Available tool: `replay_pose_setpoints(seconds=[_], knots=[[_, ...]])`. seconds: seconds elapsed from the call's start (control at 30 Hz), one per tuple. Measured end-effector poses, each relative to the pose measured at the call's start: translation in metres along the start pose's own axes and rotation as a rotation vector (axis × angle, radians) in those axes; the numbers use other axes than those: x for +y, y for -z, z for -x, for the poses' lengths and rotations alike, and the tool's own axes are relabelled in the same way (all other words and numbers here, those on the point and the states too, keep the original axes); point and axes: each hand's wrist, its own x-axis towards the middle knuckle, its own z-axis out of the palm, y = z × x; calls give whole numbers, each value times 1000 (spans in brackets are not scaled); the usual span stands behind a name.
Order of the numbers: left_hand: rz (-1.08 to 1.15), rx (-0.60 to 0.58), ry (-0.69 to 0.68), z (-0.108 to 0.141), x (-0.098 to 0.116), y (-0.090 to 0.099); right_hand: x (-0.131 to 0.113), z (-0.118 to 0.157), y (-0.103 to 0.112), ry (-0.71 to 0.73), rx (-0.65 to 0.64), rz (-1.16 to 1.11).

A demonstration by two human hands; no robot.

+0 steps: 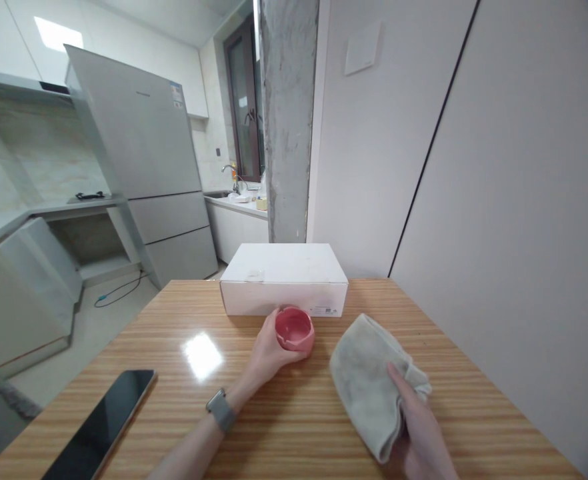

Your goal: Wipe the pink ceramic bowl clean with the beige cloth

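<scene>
My left hand [269,350], with a watch on its wrist, is wrapped round the side of a small round pink ashtray [297,343] with a notched rim. The ashtray's hollow faces up toward me, just in front of a white box [284,297]. Over on the right, my right hand [419,420] grips a folded greyish cloth [367,380]. The thumb lies on top of the cloth and the other fingers are hidden beneath it. A gap separates the cloth from the ashtray.
The wood-grain table [174,413] carries a dark phone [101,423] at the near left. A pale wall panel [499,200] rises along the right side. Behind the table stand a rough pillar [289,133] and a fridge [139,133].
</scene>
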Motion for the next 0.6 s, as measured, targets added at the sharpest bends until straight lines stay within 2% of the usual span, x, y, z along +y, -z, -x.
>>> replay_pose_setpoints(seconds=[0.07,0.13,0.2,0.23,0.3,0.37,0.5,0.57,0.6], knots=[[-46,25,-31,3,3,-2,-6,-12,-26,222,88,70],[-42,37,-53,7,11,-2,-5,-24,-54,394,-89,237],[14,38,-59,10,21,-2,2,-34,-80,565,-349,327],[55,43,-54,12,25,-2,8,-37,-90,638,-424,331],[169,62,-24,15,30,-1,20,-40,-103,727,-470,283],[355,71,55,17,31,1,33,-39,-108,751,-450,241],[824,114,367,17,24,4,50,-37,-98,807,-389,218],[921,109,504,18,19,2,51,-38,-90,885,-399,230],[943,69,536,18,16,0,50,-38,-86,939,-421,249]])
